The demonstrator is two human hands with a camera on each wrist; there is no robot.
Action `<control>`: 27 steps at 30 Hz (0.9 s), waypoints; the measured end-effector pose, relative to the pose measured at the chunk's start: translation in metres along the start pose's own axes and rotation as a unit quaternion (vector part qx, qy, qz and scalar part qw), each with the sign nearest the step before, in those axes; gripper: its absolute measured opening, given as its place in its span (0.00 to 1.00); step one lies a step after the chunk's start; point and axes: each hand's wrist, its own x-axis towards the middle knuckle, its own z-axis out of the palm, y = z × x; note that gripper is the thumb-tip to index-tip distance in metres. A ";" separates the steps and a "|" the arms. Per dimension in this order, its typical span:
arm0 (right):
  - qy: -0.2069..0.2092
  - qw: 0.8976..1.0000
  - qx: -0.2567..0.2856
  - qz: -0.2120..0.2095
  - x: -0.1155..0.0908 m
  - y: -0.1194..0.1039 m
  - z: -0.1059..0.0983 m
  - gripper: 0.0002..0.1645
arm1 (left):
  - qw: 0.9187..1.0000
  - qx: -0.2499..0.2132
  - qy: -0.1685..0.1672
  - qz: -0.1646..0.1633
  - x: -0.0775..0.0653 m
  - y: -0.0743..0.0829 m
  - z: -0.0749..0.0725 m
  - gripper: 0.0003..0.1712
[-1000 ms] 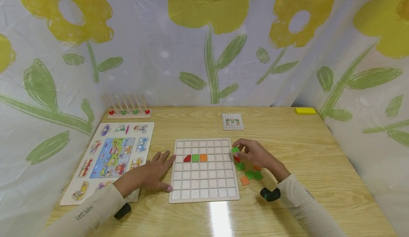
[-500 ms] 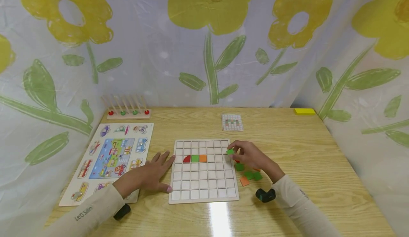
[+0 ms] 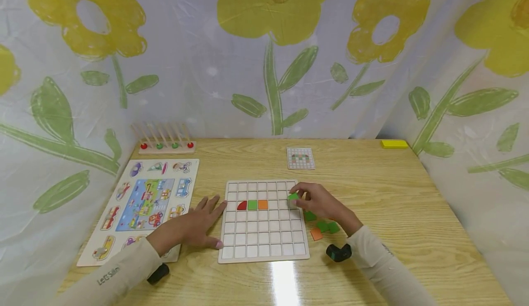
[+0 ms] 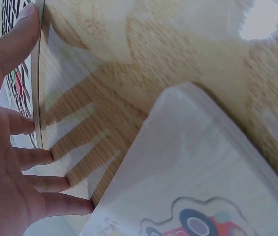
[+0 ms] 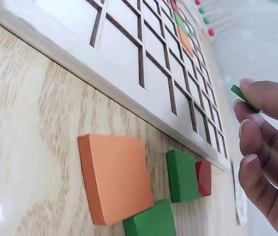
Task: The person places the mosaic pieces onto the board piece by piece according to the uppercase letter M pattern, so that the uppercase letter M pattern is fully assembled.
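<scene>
A white wooden grid board (image 3: 264, 225) lies on the table, with a red quarter-round tile (image 3: 242, 205), a green square tile (image 3: 252, 205) and an orange square tile (image 3: 263, 204) side by side in one row. Between thumb and fingers, my right hand (image 3: 316, 200) pinches another green square tile (image 3: 293, 197) above the board's right columns. My left hand (image 3: 200, 223) is spread out, its thumb and fingertips at the board's left edge. Right of the board lie loose green tiles (image 3: 322, 226) and an orange tile (image 3: 316, 234); a red tile (image 5: 203, 178) shows in the right wrist view.
Behind the board lies a small pattern card (image 3: 300, 158). At left is a vehicle picture puzzle (image 3: 144, 205), partly under the left forearm. A peg stand with beads (image 3: 167, 147) stands at the back left, and a yellow block (image 3: 394, 144) at the back right.
My right hand has moved left from beside the board to above its right columns, carrying the green tile. The left hand has stayed in place.
</scene>
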 end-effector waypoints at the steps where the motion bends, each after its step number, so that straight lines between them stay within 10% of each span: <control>1: 0.000 1.000 0.001 0.000 0.001 0.000 0.001 0.18 | 1.000 -0.001 0.000 0.000 0.000 0.000 0.000 0.66; 27: -0.011 1.000 -0.019 0.018 0.015 -0.003 0.021 0.18 | 1.000 0.000 -0.001 -0.007 0.000 0.001 0.000 0.66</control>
